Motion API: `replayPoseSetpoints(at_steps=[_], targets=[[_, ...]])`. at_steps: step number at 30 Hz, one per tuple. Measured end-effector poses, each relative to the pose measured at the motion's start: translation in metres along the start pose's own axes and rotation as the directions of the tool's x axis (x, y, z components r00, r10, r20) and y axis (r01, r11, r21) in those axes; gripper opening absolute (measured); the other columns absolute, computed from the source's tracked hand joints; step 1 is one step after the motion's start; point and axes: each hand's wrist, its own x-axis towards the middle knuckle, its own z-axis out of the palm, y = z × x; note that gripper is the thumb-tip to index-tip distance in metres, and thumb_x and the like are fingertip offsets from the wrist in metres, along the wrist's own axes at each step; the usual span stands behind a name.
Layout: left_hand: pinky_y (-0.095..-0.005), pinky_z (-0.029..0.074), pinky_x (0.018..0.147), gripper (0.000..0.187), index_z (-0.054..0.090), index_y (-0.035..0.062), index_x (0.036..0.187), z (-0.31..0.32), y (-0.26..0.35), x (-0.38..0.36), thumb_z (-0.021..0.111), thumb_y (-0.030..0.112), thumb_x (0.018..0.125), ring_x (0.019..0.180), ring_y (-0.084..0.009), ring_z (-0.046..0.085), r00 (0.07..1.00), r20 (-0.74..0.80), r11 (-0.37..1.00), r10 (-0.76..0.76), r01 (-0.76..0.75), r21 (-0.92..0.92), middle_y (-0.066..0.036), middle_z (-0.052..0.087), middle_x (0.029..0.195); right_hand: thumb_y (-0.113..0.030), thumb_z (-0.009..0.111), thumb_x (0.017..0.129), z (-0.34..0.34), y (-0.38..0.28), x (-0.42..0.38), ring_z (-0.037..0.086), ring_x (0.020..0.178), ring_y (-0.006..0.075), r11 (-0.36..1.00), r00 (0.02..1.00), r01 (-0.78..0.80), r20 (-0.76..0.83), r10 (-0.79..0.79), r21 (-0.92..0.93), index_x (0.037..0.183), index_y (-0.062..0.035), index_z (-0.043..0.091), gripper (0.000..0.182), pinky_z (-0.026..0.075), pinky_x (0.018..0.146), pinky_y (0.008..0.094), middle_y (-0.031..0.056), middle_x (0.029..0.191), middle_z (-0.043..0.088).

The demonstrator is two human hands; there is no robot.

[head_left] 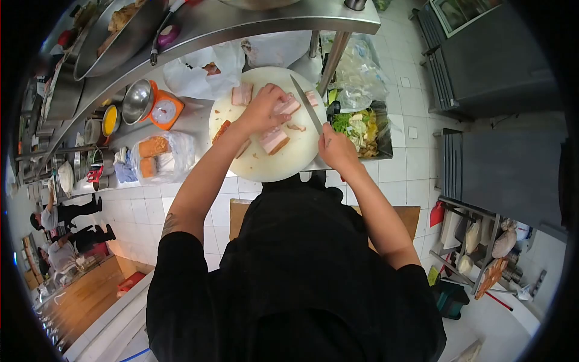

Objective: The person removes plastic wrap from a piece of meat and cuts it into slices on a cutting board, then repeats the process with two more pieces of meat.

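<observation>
On the round white cutting board [259, 169] lie several chunks of pork belly. My left hand [263, 110] rests over the board, its fingers curved onto a pale pork piece [287, 105] near the middle. My right hand [338, 148] is closed round the handle of a long knife [306, 104], whose blade points up and away over the board's right side, beside the held piece. A larger pork chunk [274, 140] with a brown rind sits just below my left hand. Another piece [242, 94] lies at the upper left, and a small one [310, 98] is right of the blade.
An orange scale [164, 112] with a metal bowl and a plastic bag of orange-brown blocks [153, 146] stand left of the board. At the right is a bin of vegetable scraps [383, 130]. A steel shelf [265, 23] overhangs the far side. Two people are at far left.
</observation>
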Motion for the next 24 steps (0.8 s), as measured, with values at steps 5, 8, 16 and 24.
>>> replayPoseSetpoints(at_steps=[5,8,16,24], targets=[[-0.0468,0.051,0.100,0.039,0.067,0.0062,0.109,0.004,-0.008,0.002,0.088,0.019,0.078,0.118,-0.0375,0.059,0.998,0.011,0.997,0.061,-0.062,0.036,-0.014,0.061,0.123,-0.016,0.061,0.098,-0.015,-0.008,-0.006,0.072,0.080,0.0499,0.994,0.995,0.075,-0.064,-0.080,-0.078,0.109,-0.0019,0.059,0.018,0.058,0.073,0.0605,0.0292,0.081,0.071],[-0.0449,0.051,0.102,0.033,0.071,0.0071,0.112,0.002,0.005,0.000,0.084,0.016,0.082,0.122,-0.0359,0.059,0.996,-0.021,0.991,0.092,-0.089,0.104,-0.012,0.062,0.128,-0.013,0.059,0.097,-0.028,-0.018,-0.016,0.074,0.077,0.0470,0.981,0.989,0.135,-0.043,-0.142,-0.139,0.109,-0.0006,0.059,0.017,0.059,0.071,0.0589,0.0260,0.079,0.073],[-0.0427,0.053,0.101,0.018,0.075,0.0091,0.106,-0.001,0.018,0.000,0.078,0.014,0.089,0.122,-0.0330,0.060,0.994,0.054,0.977,0.095,-0.103,0.185,-0.009,0.067,0.125,-0.008,0.051,0.099,-0.039,-0.034,-0.027,0.077,0.081,0.0443,0.967,0.992,0.118,0.074,-0.104,-0.226,0.109,0.0036,0.059,0.018,0.060,0.072,0.0570,0.0256,0.082,0.075],[-0.0443,0.053,0.101,0.018,0.076,0.0086,0.104,0.002,0.014,-0.002,0.079,0.012,0.087,0.120,-0.0352,0.062,0.995,0.004,0.983,0.101,-0.101,0.154,-0.010,0.068,0.128,-0.009,0.049,0.099,-0.041,-0.040,-0.011,0.077,0.087,0.0460,0.973,0.984,0.089,0.168,-0.053,-0.215,0.111,0.0044,0.057,0.019,0.060,0.077,0.0564,0.0290,0.089,0.075]])
